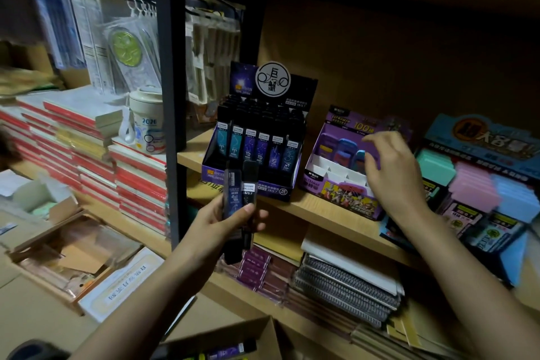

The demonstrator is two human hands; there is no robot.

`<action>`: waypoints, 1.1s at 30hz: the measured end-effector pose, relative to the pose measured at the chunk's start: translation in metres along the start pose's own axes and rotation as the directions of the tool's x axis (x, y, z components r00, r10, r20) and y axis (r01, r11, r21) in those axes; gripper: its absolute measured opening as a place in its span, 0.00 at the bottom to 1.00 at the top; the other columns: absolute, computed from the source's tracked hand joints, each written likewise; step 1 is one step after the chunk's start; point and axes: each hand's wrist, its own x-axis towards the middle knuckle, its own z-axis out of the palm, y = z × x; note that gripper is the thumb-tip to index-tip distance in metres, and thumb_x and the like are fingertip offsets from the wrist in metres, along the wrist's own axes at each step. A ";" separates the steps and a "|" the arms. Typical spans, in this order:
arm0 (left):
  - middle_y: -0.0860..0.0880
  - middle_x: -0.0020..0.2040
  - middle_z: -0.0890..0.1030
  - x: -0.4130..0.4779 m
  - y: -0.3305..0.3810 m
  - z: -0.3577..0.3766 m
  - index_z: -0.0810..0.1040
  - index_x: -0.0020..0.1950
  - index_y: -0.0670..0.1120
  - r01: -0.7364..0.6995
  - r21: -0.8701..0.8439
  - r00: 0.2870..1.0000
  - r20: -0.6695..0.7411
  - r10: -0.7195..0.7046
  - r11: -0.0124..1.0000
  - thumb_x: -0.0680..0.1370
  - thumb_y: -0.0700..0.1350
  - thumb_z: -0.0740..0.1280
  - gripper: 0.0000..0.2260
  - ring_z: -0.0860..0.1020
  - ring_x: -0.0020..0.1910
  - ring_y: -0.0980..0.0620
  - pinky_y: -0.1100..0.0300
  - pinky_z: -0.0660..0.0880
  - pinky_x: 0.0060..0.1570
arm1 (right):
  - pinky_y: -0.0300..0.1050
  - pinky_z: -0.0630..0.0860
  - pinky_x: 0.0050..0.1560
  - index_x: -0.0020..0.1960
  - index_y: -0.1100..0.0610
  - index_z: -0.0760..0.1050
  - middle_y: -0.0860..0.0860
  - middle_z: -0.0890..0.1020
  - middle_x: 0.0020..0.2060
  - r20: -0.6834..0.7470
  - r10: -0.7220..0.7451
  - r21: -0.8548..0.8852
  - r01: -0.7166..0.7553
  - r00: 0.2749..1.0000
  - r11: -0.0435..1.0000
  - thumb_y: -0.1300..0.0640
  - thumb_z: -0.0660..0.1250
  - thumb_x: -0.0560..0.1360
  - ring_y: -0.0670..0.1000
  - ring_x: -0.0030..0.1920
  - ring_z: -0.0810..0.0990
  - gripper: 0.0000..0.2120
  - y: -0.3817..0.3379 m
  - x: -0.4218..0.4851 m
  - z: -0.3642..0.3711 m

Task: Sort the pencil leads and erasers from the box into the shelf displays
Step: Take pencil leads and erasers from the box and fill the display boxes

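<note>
"2026" on cream cup (147, 121); "100" on purple display box (347, 194)

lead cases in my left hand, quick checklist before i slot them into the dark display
1. Grip: left hand holds the lead cases upright, ok.
2. Match: same starry print as the cases in the dark display, ok.
3. Free slot: front row full, back rows too dark, cannot tell.
4. Right hand clear: over the purple display, ok.
</note>
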 end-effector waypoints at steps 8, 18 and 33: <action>0.42 0.49 0.84 -0.006 -0.004 0.008 0.74 0.59 0.45 0.038 0.020 0.998 0.059 -0.039 0.999 0.72 0.43 0.66 0.15 0.83 0.44 0.48 0.57 0.81 0.44 | 0.39 0.73 0.47 0.50 0.53 0.78 0.48 0.80 0.44 0.591 0.008 0.664 -0.492 0.807 0.563 0.52 0.67 0.75 0.44 0.45 0.78 0.06 -0.099 -0.046 0.012; 0.50 0.47 0.85 -0.002 0.014 -0.030 0.75 0.54 0.46 -0.028 0.146 0.988 -0.145 0.049 0.989 0.72 0.48 0.65 0.12 0.83 0.48 0.53 0.54 0.75 0.50 | 0.33 0.75 0.33 0.44 0.51 0.76 0.44 0.80 0.34 0.439 0.096 0.809 -0.439 0.893 0.390 0.60 0.67 0.75 0.42 0.36 0.79 0.05 -0.118 -0.002 0.021; 0.56 0.27 0.74 -0.017 0.032 -0.086 0.76 0.51 0.44 0.020 0.051 0.977 -0.215 -0.009 0.999 0.73 0.58 0.65 0.18 0.72 0.23 0.60 0.70 0.66 0.22 | 0.23 0.71 0.43 0.55 0.54 0.79 0.38 0.78 0.39 0.048 0.158 0.732 -0.142 0.986 0.666 0.57 0.68 0.75 0.34 0.42 0.77 0.09 -0.159 0.045 0.096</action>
